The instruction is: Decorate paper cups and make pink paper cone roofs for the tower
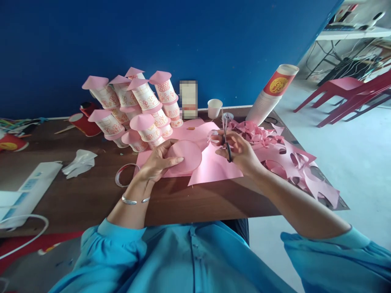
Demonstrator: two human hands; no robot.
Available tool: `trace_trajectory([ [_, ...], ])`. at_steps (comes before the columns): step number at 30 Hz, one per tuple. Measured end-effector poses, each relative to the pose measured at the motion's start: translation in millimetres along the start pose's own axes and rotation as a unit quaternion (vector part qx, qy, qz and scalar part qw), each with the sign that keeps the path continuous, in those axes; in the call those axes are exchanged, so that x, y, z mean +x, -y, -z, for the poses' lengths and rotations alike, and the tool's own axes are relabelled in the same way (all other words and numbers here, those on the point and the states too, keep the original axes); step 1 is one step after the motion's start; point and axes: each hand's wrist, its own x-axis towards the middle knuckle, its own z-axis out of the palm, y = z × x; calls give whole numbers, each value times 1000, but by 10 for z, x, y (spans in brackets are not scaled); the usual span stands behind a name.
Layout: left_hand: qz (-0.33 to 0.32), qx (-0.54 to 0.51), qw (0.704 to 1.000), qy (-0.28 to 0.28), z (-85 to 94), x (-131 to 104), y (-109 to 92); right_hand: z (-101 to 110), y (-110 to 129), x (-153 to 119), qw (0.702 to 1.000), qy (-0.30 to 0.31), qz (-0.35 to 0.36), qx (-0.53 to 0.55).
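Note:
Between the thumb and fingers of my left hand [161, 160] is a round pink paper disc [187, 156], held flat above the sheets. My right hand [240, 152] grips a pair of scissors [226, 138] by the handles, blades pointing up and away from me. The scissors are apart from the disc. Beneath both hands lie pink paper sheets [210, 167] on the brown table [183, 203]. Left of the sheets, decorated paper cups are stacked into towers [146, 99] with pink cone tops.
Pink paper scraps [293, 162] spread over the table's right side. A tall leaning stack of paper cups [267, 101] and a single white cup [214, 108] stand at the back. A tape roll [117, 177], crumpled plastic [80, 162] and a power strip [36, 191] lie left.

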Motion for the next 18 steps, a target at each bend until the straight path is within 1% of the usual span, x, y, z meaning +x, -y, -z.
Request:
trace_trajectory([
  [3, 23, -2, 1000, 17, 13, -2, -36, -97, 89, 141, 998, 65, -6, 14],
  [5, 23, -2, 1000, 14, 14, 1, -59, -178, 68, 210, 996, 88, -18, 27],
  [6, 21, -5, 1000, 9, 12, 4, -70, -218, 40, 232, 995, 88, -23, 36],
  [10, 12, -37, 999, -18, -25, 8, -100, -337, -95, 253, 997, 49, -22, 52],
  [13, -18, -99, 994, -36, -100, -4, -76, -376, -163, 249, 997, 15, -20, 67],
  [14, -26, -121, 992, -31, -133, -10, -55, -384, -180, 251, 997, 0, -23, 74],
  [16, -31, -140, 990, 0, -205, -22, 10, -398, -209, 257, 996, -36, -33, 79],
  [18, -35, -111, 993, 35, -271, -34, 94, -413, -235, 256, 995, -62, -40, 70],
])
